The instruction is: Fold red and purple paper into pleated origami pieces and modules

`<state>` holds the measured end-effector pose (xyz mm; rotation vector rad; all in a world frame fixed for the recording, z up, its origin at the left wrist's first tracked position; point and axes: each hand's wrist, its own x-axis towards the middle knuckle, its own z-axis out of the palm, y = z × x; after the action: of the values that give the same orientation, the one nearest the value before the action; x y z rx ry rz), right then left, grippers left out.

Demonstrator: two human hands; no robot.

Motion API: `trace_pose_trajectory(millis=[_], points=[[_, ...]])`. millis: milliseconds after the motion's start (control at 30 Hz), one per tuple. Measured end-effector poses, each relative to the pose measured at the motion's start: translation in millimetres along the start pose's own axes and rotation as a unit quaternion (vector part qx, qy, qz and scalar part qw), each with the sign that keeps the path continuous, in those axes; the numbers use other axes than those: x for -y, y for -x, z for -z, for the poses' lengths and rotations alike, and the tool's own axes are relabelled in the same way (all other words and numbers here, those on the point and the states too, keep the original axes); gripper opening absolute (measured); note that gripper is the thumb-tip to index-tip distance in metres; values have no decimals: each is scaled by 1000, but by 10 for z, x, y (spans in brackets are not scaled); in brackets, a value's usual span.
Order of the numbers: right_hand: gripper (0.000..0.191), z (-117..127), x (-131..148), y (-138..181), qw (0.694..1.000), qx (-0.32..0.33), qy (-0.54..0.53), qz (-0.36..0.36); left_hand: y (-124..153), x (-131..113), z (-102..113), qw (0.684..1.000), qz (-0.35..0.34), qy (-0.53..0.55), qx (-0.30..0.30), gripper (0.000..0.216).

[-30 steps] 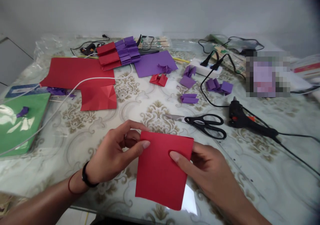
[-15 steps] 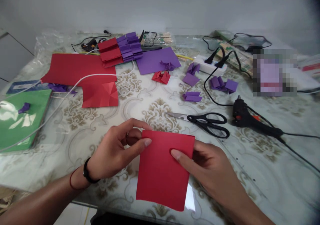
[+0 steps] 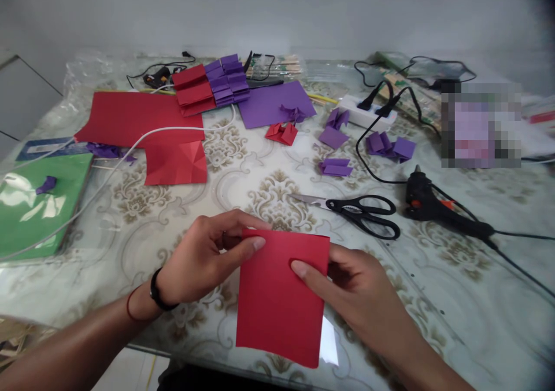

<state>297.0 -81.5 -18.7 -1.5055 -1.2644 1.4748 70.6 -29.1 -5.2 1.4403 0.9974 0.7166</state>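
A red sheet of paper (image 3: 280, 304), apparently folded over along its top, is held up near the table's front edge. My left hand (image 3: 217, 258) pinches its upper left corner, thumb in front and fingers behind. On the right side, my right hand (image 3: 347, 287) grips the sheet with the thumb flat on its face; the other fingers are partly hidden behind it. Just beyond the paper lie black-handled scissors (image 3: 358, 210), blades toward the left. A black glue gun (image 3: 437, 209) rests to their right.
Folded purple paper pieces (image 3: 336, 167) and a red folded piece (image 3: 281, 133) lie mid-table. Farther back are a large red sheet (image 3: 130, 119), a purple sheet (image 3: 271, 104) and a white power strip (image 3: 368, 113). A green paper pack (image 3: 56, 217) sits left, crossed by a white cable (image 3: 173, 129).
The top of the red paper and my right hand have shifted slightly left. My left hand keeps its pinch on the corner. The view has moved a little.
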Motion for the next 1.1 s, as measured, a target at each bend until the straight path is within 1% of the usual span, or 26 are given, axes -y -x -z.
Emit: trace_pose_trajectory(millis=[100,200,300,400,500,600,700,900,1100], points=[[29,-10,0,-3,1000,3,-5,-2,9,6,14,1000,1,-7,6,19],[28,-33,8,-7,1000,5,-7,6,1,19,24,999,-10,-45,24,24],[26,-53,18,-2,1000,12,-12,9,-15,30,21,995,-29,-81,40,25],[27,-57,23,1,1000,19,-18,6,-16,22,14,993,-41,-105,34,24],[28,-48,23,-1,998,26,-38,32,-7,-1,12,990,-58,-123,21,22],[33,-34,19,4,997,10,-48,56,0,-25,14,989,-67,-133,17,23],[38,-22,12,15,998,-1,-48,52,8,-43,16,987,-71,-141,12,22],[40,-9,9,8,998,-7,-47,39,12,-54,26,983,-75,-167,15,21],[40,4,14,0,997,-23,-52,50,-2,-53,28,982,-75,-170,15,20]])
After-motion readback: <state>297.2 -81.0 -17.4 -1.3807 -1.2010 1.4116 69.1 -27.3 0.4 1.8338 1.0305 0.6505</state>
